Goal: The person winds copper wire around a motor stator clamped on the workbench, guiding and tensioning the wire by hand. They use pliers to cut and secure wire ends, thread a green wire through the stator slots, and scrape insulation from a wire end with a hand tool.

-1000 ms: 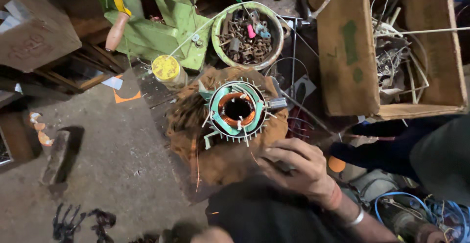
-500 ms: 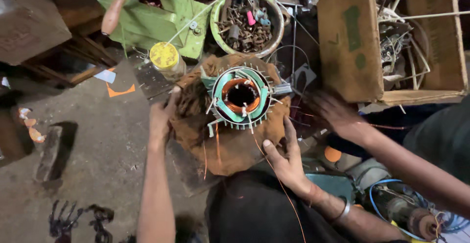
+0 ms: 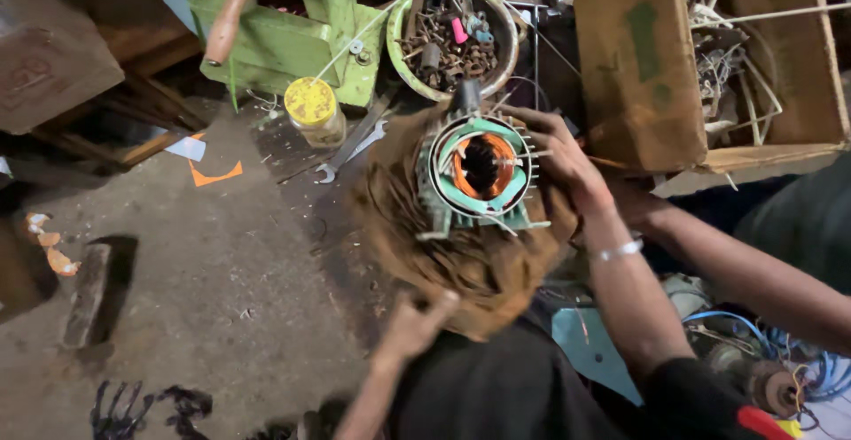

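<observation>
In the head view, a round green-painted motor stator with copper-orange windings inside its bore (image 3: 480,170) sits just right of the frame's centre, resting on a brown, frayed, blurred cloth-like mass (image 3: 461,254) that spreads below and to its left. The right hand (image 3: 558,152) lies against the stator's right rim, fingers curled over the edge by the thin wire ends sticking out; a silver bangle (image 3: 619,249) circles its wrist. The left hand (image 3: 417,320) sits at the lower edge of the brown mass, fingers closed on its fringe. Another person's arm (image 3: 753,272) crosses from the right edge toward the stator, its hand hidden behind the right wrist.

Close above the stator stands a round green-rimmed bowl of rusty metal scraps (image 3: 452,37). A yellow-lidded plastic jar (image 3: 313,108) and a steel spanner (image 3: 355,143) lie to the upper left. A brown cardboard box of tangled wire (image 3: 638,68) crowds the upper right, almost touching the right hand. The open room is on the left: bare grey concrete floor (image 3: 222,280) from centre to lower left.
</observation>
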